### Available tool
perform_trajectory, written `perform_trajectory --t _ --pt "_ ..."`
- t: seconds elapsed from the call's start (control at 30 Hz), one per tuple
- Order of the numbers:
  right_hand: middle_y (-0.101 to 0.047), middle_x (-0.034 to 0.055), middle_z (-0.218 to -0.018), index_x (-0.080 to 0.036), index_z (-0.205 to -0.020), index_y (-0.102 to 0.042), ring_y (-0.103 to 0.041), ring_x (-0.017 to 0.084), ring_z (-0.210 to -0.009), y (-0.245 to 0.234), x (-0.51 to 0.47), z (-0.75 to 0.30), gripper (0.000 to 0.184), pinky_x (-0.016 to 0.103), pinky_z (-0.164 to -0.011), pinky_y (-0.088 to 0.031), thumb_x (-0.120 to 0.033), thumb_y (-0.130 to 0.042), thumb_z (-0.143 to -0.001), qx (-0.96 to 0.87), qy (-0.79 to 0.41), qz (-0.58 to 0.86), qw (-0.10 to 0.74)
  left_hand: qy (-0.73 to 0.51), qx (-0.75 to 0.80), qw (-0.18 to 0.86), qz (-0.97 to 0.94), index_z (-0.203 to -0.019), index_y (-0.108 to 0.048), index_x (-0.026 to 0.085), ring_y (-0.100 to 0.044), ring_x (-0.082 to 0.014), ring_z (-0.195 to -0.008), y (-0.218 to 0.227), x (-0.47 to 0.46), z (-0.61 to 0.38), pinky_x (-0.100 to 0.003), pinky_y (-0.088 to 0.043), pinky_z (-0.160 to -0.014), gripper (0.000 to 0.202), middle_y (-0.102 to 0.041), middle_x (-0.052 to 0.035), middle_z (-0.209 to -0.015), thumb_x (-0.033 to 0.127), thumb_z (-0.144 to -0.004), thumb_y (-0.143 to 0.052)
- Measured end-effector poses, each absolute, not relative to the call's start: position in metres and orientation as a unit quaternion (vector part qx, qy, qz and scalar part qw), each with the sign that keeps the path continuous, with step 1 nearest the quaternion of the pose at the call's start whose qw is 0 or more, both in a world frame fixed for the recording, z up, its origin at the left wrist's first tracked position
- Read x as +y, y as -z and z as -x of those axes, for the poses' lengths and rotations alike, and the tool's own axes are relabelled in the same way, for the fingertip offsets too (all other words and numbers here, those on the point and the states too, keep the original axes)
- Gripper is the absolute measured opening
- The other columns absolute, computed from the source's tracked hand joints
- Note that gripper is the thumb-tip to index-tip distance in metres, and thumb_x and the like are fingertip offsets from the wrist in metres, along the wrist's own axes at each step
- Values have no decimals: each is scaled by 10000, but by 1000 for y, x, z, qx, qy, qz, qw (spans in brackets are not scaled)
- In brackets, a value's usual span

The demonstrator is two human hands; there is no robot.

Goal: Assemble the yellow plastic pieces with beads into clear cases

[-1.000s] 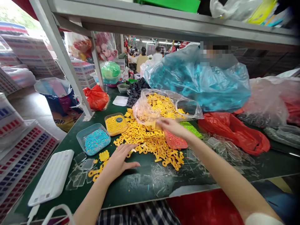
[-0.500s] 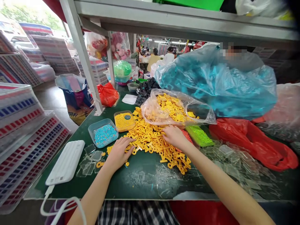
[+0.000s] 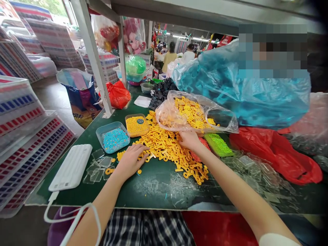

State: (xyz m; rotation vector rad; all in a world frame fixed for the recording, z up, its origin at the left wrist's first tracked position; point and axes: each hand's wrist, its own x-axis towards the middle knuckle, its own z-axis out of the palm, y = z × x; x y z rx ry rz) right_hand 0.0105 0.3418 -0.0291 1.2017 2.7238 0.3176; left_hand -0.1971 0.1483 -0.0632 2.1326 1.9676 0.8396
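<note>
Shifted toward nine o'clock since a second ago, head view: left hand (image 3: 131,160), loosely spread, at the eight-o'clock edge of yellow pieces (image 3: 164,145). Right hand (image 3: 190,139), half-curled, at two o'clock; cannot tell if gripping. Best to pick shallowly, clear of plastic bag (image 3: 174,118).

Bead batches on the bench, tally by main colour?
Blue beads: 1
Yellow beads: 1
Red beads: 1 (partly hidden)
Green beads: 1
Total: 4
</note>
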Motion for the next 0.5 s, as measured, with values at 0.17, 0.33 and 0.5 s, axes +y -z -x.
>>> perform_trajectory --t 0.17,0.33,0.5 --pt "-685 194 -1073 -86 -1014 -655 -588 310 -1066 34 341 -13 257 377 -888 -337 -215 -509 -845 910 -123 -393 48 -268 653 66 -706 -1135 -604 174 -578 -243 -1056 65 149 197 -431 -443 -933 269 -658 -83 -1118 303 -968 -437" --pt "-695 172 -1033 -102 -990 -652 -603 304 -990 35 337 -15 223 383 -847 -339 -208 -511 -853 915 -128 -382 2 -265 659 66 -701 -1137 -602 176 -573 -253 -1058 66 149 197 -426 -441 -916 262 -656 -85 -1127 305 -965 -453" --pt "-704 94 -1015 -167 -990 -654 -588 251 -985 36 316 -19 198 334 -788 -358 -299 -518 -931 938 -109 -322 -62 -280 651 73 -702 -1130 -605 204 -581 -245 -1050 66 149 198 -412 -445 -915 252 -661 -75 -1111 321 -968 -450"
